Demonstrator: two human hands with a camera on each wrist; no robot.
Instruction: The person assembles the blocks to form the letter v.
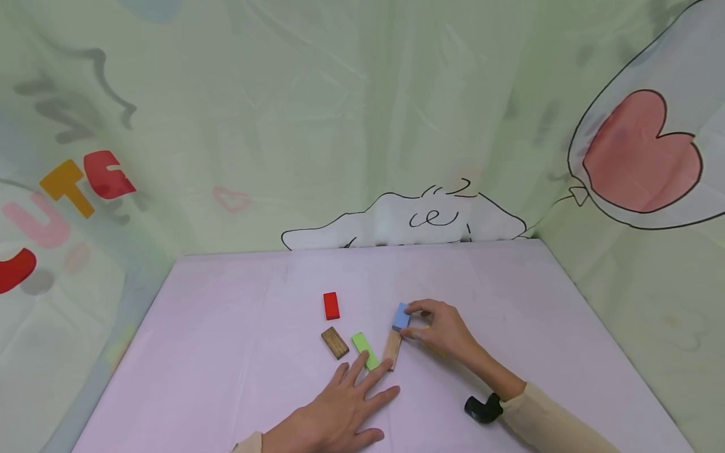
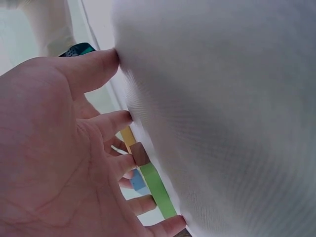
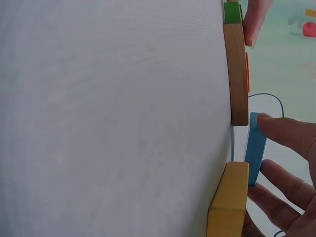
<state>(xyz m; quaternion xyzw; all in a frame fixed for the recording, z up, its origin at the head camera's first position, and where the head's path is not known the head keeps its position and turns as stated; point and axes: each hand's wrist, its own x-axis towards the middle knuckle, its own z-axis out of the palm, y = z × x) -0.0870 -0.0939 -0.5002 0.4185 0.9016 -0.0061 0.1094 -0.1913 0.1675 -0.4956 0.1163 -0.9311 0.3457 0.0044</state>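
Note:
In the head view my right hand pinches a blue wooden block between thumb and fingers, at the far end of a light wood block. I cannot tell whether the blue block touches the table. My left hand lies with fingers spread; its fingertips touch the light wood block and a green block. Those two blocks slant towards each other at their near ends. Mostly hidden under my right hand in the head view, a yellow block shows plainly in the right wrist view.
Left of the green block lies a dark brown block, with a red block beyond it. A black device sits at my right wrist. Printed cloth walls in the pale table at the back and sides.

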